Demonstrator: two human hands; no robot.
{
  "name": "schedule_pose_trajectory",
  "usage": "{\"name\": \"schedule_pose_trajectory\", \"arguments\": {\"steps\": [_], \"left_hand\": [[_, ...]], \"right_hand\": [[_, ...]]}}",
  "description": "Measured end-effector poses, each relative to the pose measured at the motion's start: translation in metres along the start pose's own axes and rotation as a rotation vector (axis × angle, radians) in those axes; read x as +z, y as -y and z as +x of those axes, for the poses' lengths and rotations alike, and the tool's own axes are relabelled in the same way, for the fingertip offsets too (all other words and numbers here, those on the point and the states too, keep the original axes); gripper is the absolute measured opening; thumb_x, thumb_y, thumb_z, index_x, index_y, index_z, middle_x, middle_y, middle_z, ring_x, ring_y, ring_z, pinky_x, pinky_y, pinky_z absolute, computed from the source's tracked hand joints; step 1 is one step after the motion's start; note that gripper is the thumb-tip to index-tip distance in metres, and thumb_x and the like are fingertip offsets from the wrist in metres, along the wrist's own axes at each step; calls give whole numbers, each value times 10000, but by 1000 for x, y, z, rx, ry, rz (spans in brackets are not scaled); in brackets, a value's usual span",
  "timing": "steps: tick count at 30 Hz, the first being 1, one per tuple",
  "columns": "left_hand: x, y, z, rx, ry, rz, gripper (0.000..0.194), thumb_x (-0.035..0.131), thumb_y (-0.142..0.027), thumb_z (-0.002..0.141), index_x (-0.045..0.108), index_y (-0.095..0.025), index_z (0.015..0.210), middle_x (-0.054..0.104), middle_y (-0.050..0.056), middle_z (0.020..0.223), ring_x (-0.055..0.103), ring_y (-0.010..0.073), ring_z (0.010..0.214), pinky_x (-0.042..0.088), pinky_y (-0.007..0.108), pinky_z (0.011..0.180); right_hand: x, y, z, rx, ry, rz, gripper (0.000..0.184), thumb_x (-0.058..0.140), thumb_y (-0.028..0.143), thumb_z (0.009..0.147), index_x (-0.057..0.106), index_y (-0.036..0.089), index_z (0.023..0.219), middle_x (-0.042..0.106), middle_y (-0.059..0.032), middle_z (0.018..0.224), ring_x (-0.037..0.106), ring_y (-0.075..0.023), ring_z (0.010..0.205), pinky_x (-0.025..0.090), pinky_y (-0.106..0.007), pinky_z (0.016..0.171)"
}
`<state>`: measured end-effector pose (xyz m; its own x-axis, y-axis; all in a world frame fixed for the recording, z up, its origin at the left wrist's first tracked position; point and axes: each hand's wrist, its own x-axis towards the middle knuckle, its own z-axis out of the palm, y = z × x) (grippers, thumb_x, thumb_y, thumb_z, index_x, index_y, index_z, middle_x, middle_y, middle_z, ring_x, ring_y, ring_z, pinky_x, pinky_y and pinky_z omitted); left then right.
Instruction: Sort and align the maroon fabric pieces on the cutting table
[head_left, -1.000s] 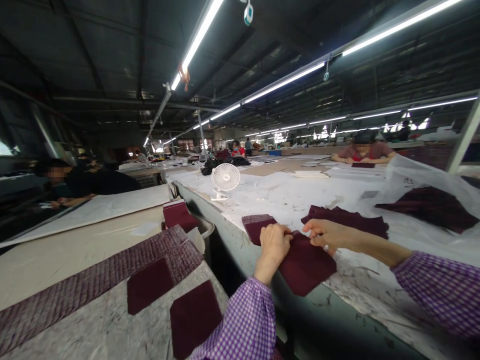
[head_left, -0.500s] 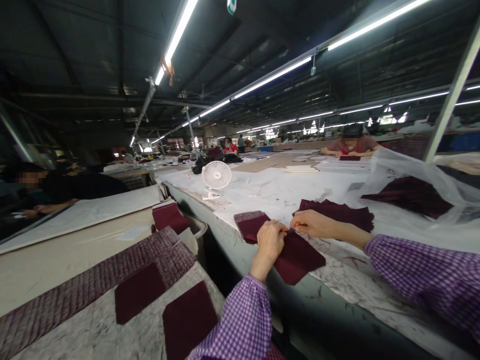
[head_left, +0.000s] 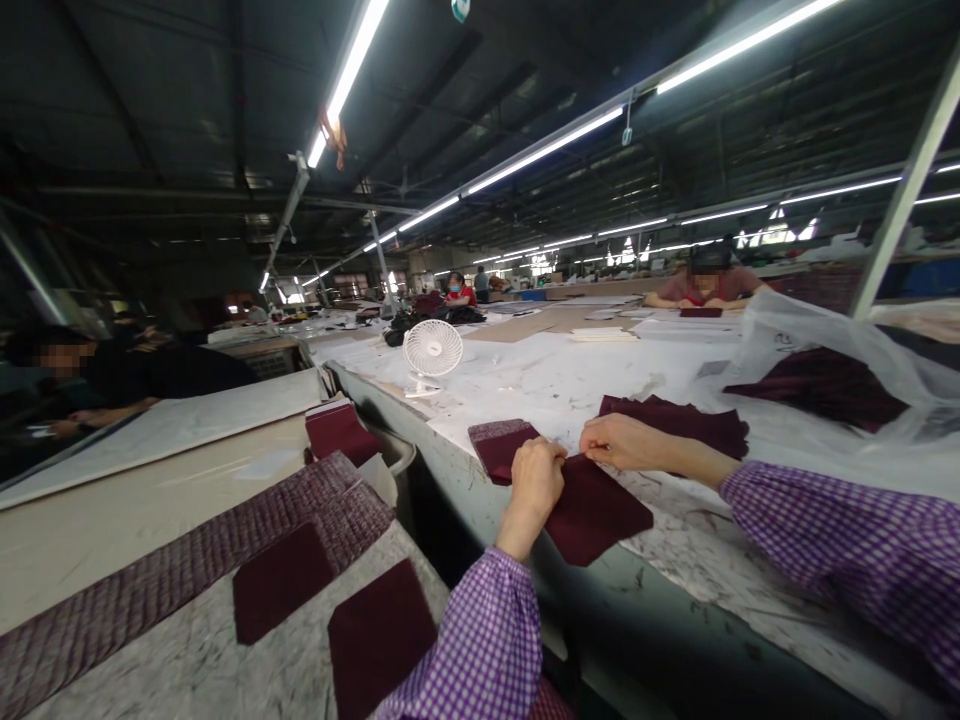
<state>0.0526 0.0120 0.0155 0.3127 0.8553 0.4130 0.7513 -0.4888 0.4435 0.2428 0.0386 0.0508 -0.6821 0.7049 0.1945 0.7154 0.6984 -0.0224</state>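
A dark maroon fabric piece with cut corners (head_left: pixel 596 510) hangs partly over the edge of the white-covered table. My left hand (head_left: pixel 536 480) is closed on its upper left edge. With bent fingers, my right hand (head_left: pixel 619 442) pinches the top edge a short way to the right. Just beyond my left hand lies a stack of maroon pieces (head_left: pixel 501 448) with a speckled strip on top. Behind my right hand is a pile of maroon fabric with a jagged edge (head_left: pixel 675 425).
A white fan (head_left: pixel 433 348) stands farther up the table. To the right, a clear plastic bag (head_left: pixel 787 330) holds maroon fabric. On the left table lie two maroon pieces (head_left: pixel 382 635) and long speckled strips (head_left: pixel 187 560). A gap separates the tables. Co-workers sit at both sides.
My hands have moved slightly apart along the top edge of the fabric piece, the left one shifting a little to the left. The surroundings look the same.
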Motion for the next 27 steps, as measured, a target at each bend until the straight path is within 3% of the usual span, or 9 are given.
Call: {"name": "schedule_pose_trajectory", "arguments": {"steps": [5, 13, 27], "left_hand": [[0, -4, -3, 53, 43, 158, 280, 467, -158, 882, 730, -229, 948, 662, 65, 990, 543, 233, 981, 429, 360, 864], [3, -1, -3, 68, 58, 155, 298, 442, -165, 902, 720, -252, 963, 630, 47, 979, 523, 204, 966, 431, 304, 838], [7, 4, -4, 120, 29, 138, 297, 442, -167, 897, 726, -250, 927, 621, 61, 952, 514, 218, 930, 430, 324, 815]], "right_hand": [[5, -6, -1, 3, -17, 10, 197, 466, 184, 803, 658, 161, 764, 658, -68, 809, 573, -169, 709, 400, -270, 676], [-4, -24, -11, 99, 89, 429, 319, 452, 344, 853, 668, 126, 937, 680, -73, 777, 610, -178, 669, 455, -268, 609], [-5, -5, -3, -56, 36, 16, 188, 458, 143, 831, 643, 146, 794, 658, -70, 781, 592, -173, 714, 440, -283, 701]]}}
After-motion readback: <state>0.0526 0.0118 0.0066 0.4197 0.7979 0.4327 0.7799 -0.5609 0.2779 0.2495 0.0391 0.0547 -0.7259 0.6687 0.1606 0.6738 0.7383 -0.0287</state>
